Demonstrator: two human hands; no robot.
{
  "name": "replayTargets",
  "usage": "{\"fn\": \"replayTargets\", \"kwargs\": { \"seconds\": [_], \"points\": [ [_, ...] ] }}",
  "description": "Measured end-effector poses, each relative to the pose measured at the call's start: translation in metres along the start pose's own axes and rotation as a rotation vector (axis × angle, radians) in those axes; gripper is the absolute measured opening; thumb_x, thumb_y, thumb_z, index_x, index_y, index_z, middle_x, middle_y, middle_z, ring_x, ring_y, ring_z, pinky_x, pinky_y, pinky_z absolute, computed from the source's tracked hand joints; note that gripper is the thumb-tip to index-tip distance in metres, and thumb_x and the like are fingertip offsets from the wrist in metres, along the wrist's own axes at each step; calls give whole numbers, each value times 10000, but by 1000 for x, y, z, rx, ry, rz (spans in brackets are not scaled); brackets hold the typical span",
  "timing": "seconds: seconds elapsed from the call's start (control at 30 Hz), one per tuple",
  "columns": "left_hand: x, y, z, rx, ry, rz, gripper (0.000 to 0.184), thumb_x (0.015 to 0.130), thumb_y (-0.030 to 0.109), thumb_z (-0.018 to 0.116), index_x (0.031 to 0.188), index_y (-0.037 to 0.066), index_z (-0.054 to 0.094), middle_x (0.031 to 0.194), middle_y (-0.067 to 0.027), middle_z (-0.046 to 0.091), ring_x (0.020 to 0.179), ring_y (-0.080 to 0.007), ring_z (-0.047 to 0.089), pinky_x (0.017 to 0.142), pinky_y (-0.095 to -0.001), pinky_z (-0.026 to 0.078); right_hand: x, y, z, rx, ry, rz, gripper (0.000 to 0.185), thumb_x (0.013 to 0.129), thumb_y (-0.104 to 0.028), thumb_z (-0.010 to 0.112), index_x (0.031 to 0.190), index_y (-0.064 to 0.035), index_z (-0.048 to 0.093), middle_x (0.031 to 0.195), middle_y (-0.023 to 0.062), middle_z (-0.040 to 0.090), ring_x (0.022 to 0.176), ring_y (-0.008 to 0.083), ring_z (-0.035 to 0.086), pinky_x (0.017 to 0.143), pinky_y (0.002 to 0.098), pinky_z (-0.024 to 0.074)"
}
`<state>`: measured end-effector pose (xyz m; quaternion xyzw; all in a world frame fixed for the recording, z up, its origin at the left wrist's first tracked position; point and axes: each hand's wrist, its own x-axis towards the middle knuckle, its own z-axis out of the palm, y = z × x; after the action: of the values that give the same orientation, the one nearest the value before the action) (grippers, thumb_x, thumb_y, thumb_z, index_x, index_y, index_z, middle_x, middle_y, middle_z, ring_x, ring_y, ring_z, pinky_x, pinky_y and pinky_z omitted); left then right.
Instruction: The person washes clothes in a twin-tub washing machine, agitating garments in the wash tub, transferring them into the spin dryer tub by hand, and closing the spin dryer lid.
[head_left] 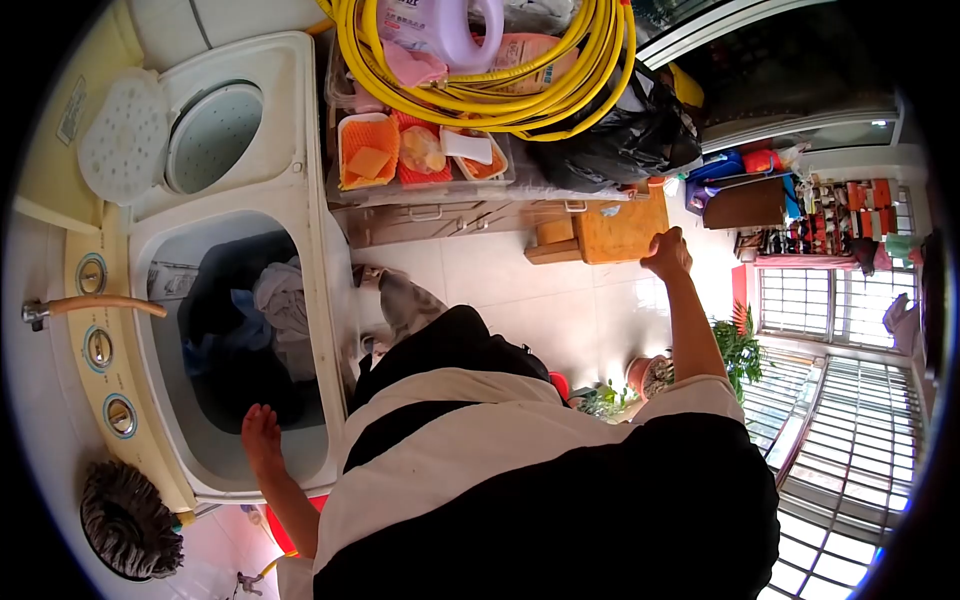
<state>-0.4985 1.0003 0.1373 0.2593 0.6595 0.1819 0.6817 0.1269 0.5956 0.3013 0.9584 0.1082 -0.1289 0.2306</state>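
My left hand (262, 435) is over the near rim of the washing machine tub (225, 470), its fingers stretched out and holding nothing. Inside the tub lie dark clothes (245, 380) and a light grey garment (283, 300). Out to the right, my right hand (668, 254) hangs in the air with curled fingers; nothing shows in it. From this angle it overlaps the edge of a low wooden stool (625, 225), well apart from the washer.
Beside the tub is the open spin dryer (215, 135) with its perforated disc (125, 135). A coiled yellow hose (480, 105) and a black plastic bag (620, 140) rest on a cabinet (430, 222). A mop head (130, 520) and potted plants (650, 375) stand around.
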Motion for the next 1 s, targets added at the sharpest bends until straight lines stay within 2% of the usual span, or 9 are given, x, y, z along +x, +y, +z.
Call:
{"fn": "replayTargets", "kwargs": {
  "seconds": [0.2,0.27,0.33,0.37,0.47,0.57,0.7,0.87,1.0],
  "points": [
    [4,-1,-2,15,-16,-7,328,848,246,617,1153,158,536,1025,12,617,857,-97,580,690,-232,415,33,17,35,136,-304,-116,882,526,-488,791,1273,-137,479,1327,152,375,1169,321,468,936,413,433],
    [14,-7,0,21,-51,24,330,838,247,628,1144,153,544,1003,9,624,847,-98,584,672,-228,417,30,5,28,-14,-211,-211,823,547,-488,779,1221,-88,528,1295,177,462,1093,335,525,889,417,462],
    [0,-3,5,58,-9,86,328,808,244,658,1104,132,571,930,-2,644,810,-99,596,625,-217,418,40,-17,41,410,-144,-487,633,669,-393,753,1176,-66,560,988,164,638,926,263,618,804,365,495],
    [-7,4,14,149,20,113,310,799,235,665,1078,123,588,887,2,641,786,-84,587,621,-205,407,36,-45,33,611,-301,-436,531,734,-289,731,1179,-59,556,971,133,639,857,202,625,765,318,500],
    [30,-28,1,357,-35,391,208,819,138,638,1007,54,607,850,-26,630,761,-124,585,667,-259,459,-9,-156,-9,906,-275,-784,383,768,-125,675,1134,-65,577,923,84,631,824,165,615,747,293,492],
    [5,-12,34,781,28,461,273,775,206,655,1008,72,604,898,-104,652,841,-222,632,726,-330,492,-61,-272,-57,714,54,-1299,313,753,-63,651,1062,-88,609,958,94,612,883,239,602,786,331,483],
    [5,0,57,1111,-199,436,299,747,248,643,996,84,622,940,-125,649,885,-290,621,766,-382,491,-112,-412,-99,788,285,-1775,258,742,-39,641,992,-105,627,1003,87,587,924,269,566,789,352,468],
    [60,13,65,1295,-278,390,316,767,231,628,1049,91,596,920,-132,625,877,-316,600,767,-385,474,-130,-510,-116,675,395,-2120,129,749,-101,652,877,-107,639,949,65,585,880,255,561,789,357,440],
    [118,22,46,1319,42,413,265,770,203,591,1011,98,622,1054,-142,581,1000,-358,555,846,-433,464,-130,-516,-109,460,303,-2149,87,747,-151,668,732,-77,623,858,57,605,815,249,557,724,349,428]
  ]
}}
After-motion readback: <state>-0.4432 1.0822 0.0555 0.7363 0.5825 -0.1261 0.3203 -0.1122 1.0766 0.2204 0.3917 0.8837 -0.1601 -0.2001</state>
